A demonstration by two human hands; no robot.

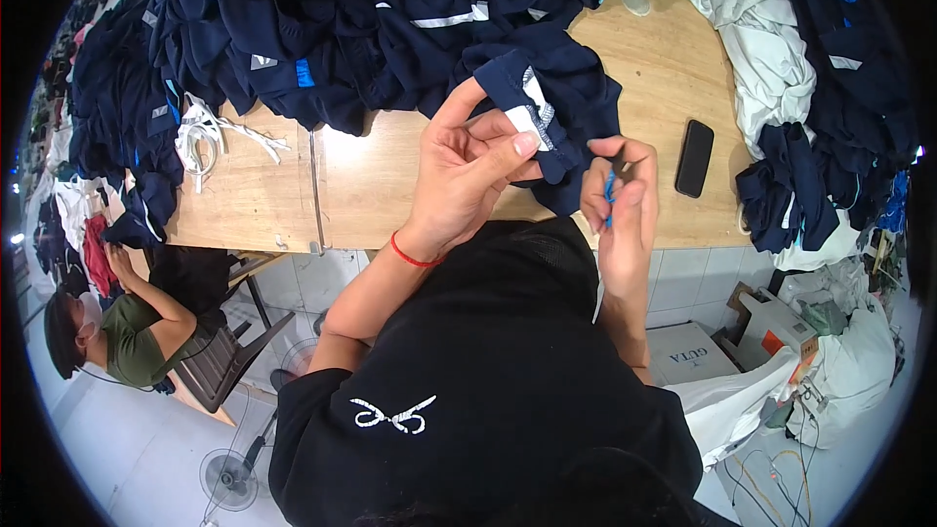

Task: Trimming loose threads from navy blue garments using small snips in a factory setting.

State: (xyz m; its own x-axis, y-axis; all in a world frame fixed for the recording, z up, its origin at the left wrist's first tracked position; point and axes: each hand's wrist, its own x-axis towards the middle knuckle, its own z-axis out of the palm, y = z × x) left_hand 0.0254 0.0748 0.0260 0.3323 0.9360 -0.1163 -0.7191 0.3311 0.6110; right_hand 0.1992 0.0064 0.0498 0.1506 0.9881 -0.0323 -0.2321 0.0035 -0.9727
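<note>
Between the fingers, a navy garment's white-edged band and a small blue tool.

Left hand (468, 171) fingers pinch the navy garment (561, 98) at its white-trimmed edge, raised just above the tabletop (390, 185); right hand (617, 197) fingers press together around a slim blue tool (609, 193), close beside the cloth. The fabric looks soft, light and limp, so the firmer stitched band seems the best place to hold. Heaped dark garments (293, 29) crowd the wooden tabletop, with a black phone (694, 158) and white cords (203, 137); a seated person (127, 332) works on the tiled floor below.
</note>
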